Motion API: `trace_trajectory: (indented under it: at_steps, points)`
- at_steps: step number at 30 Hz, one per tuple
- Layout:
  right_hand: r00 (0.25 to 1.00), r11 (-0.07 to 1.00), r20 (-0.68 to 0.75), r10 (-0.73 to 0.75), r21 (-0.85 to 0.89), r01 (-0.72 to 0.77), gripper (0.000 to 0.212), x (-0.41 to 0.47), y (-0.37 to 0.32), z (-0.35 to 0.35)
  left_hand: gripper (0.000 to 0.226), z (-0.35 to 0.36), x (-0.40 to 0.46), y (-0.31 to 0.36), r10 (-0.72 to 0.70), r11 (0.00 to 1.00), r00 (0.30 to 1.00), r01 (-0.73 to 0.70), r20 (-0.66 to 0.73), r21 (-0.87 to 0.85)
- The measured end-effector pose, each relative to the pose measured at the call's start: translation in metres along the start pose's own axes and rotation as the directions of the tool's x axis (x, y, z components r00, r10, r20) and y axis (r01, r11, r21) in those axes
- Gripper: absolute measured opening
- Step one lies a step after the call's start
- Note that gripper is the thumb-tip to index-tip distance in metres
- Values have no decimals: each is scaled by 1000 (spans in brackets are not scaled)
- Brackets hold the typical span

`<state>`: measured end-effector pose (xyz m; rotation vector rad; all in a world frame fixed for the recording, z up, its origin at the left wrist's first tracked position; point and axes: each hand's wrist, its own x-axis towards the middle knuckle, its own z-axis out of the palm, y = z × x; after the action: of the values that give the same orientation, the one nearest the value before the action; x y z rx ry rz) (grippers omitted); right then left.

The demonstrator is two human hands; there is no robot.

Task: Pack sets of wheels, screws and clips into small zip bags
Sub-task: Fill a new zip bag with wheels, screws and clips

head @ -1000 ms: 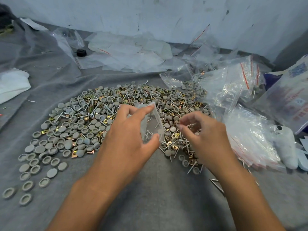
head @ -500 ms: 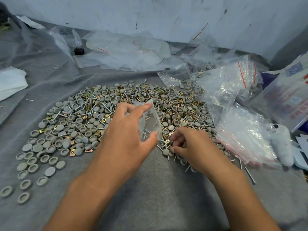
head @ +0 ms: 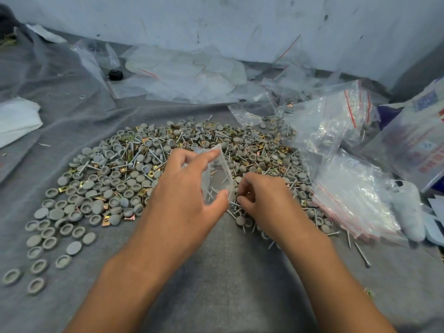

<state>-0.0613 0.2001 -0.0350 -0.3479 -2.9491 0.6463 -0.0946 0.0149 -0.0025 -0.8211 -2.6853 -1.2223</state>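
Head view gives me both forearms coming in from six o'clock, cut off by the lower edge. My left hand (head: 185, 188) covers much of the small zip bag (head: 217, 174), so I see only its clear upper and right part, with a few thin screws faintly showing through the plastic; how many are inside I cannot tell. The left grip is a pinch: forefinger on the bag's top edge, thumb on its lower corner, the bag held upright just above the pile. My right hand (head: 266, 200) sits at three o'clock of the bag, nearly touching it, fingers curled down into the screws (head: 153, 152). Its fingertips are turned away from the camera, so I cannot tell whether that grip has anything pinched or merely touches the parts.

Grey wheels (head: 115, 188), brass-coloured clips (head: 105, 221) and screws lie heaped together on the grey cloth (head: 228, 272) covering the counter, the heap spreading from nine o'clock to one o'clock of my hands. Loose wheels trail off toward eight o'clock. At three o'clock a stack of empty zip bags (head: 353, 195) with red lines lies flat, and beyond it, at two o'clock, crumpled clear bags (head: 329, 126) hold parts too blurred to sort out. A printed packet (head: 415, 140) at the right edge is cut off.
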Motion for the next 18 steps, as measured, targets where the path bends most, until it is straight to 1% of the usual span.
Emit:
trace_trajectory:
  at_steps: [4,7,9,11,13,15,16,17,18]
  points:
    - [1000,1000,-7,-12,-7,12,12,3,-4,5,70,-1,0,-1,11,1000,1000,-11,-3,-3]
    - [1000,999,1,3,44,-3,11,2,0,5,70,0,0,-1,6,1000,1000,-6,-1,-3]
    - [999,984,-26,31,177,-26,12,1,4,-2,70,0,0,-1,8,1000,1000,-8,-3,-5]
    - [998,942,-51,31,335,-13,16,0,5,-13,70,0,0,-2,11,1000,1000,-11,-6,-6]
    - [995,857,-103,-10,511,62,20,-4,0,-24,70,0,-1,-2,13,1000,1000,-13,-2,-3]
    - [977,731,-202,-67,656,186,20,-9,-11,-31,71,1,-1,-1,26,1000,1000,-26,3,6]
    - [962,679,-257,-95,689,252,20,-13,-18,-32,71,1,-1,0,32,999,999,-32,3,6]
    - [945,650,-302,-124,695,307,20,-16,-25,-33,71,1,-1,0,35,999,999,-35,3,5]
    - [929,651,-336,-153,673,350,20,-19,-30,-32,70,1,0,0,36,999,999,-36,3,6]
